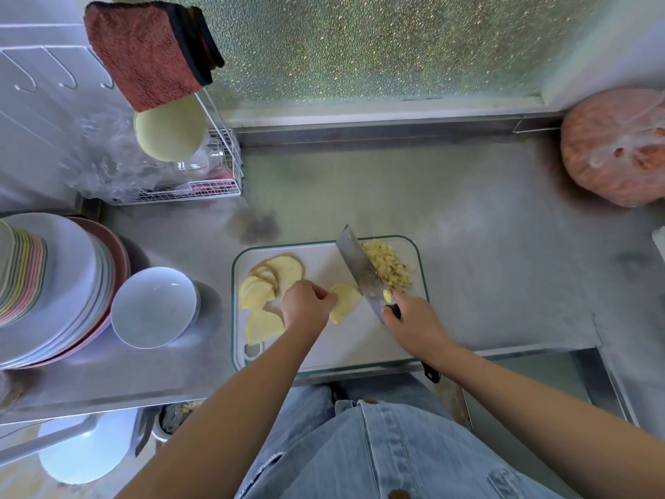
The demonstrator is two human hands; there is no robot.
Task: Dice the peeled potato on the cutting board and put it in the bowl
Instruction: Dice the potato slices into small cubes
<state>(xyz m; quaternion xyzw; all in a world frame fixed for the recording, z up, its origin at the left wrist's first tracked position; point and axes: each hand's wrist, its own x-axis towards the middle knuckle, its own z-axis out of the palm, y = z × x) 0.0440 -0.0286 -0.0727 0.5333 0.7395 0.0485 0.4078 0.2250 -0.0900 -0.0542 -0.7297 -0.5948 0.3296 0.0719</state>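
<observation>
Steel counter [467, 210], plate stack [64, 282] at left, cutting board [324, 268], white bowl [154, 307] between them, potato slices [284, 270] on board's left, diced potato [390, 268] behind cleaver [360, 268], right hand [417, 318] gripping its handle, left hand [306, 306] pinching slice stack [347, 300] beside the blade.

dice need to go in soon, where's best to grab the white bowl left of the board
Pinch the white bowl by the rim nearest the cutting board, from above, thumb inside. It stands upright and empty, and the plate stack crowds its other side, so the board side is freest.
</observation>
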